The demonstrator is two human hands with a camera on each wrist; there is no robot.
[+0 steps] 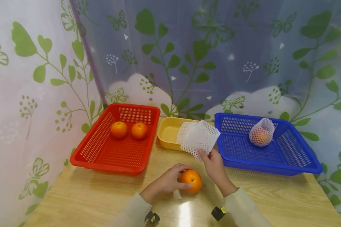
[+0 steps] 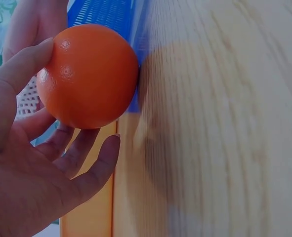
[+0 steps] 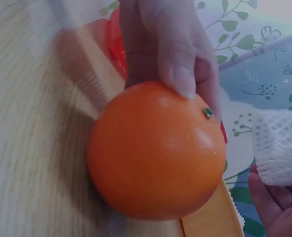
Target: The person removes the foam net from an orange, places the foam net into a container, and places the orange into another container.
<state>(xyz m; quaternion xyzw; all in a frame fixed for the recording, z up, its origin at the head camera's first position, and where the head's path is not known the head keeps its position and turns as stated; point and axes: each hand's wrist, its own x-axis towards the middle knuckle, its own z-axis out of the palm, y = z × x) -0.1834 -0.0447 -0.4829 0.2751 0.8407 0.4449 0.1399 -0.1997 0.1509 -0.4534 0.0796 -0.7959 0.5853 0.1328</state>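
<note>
In the head view my left hand (image 1: 169,180) holds an orange (image 1: 192,181) close over the front of the table, thumb on the near side and fingers round the far side. The left wrist view shows the thumb on the glossy orange (image 2: 89,76) and the other fingers curved beneath it. My right hand (image 1: 215,165) pinches a white foam net sleeve (image 1: 203,137) by its lower edge. That sleeve looks flat and overlaps the yellow tray (image 1: 167,145). In the right wrist view the foam net (image 3: 279,148) lies between thumb and fingers, beside the orange (image 3: 158,153).
More white foam netting (image 1: 183,130) lies in the yellow tray. On the left, a red basket (image 1: 110,168) contains two oranges (image 1: 139,130). The blue basket (image 1: 261,165) on the right contains a fruit in a foam net (image 1: 261,135). A patterned curtain (image 1: 173,63) hangs behind.
</note>
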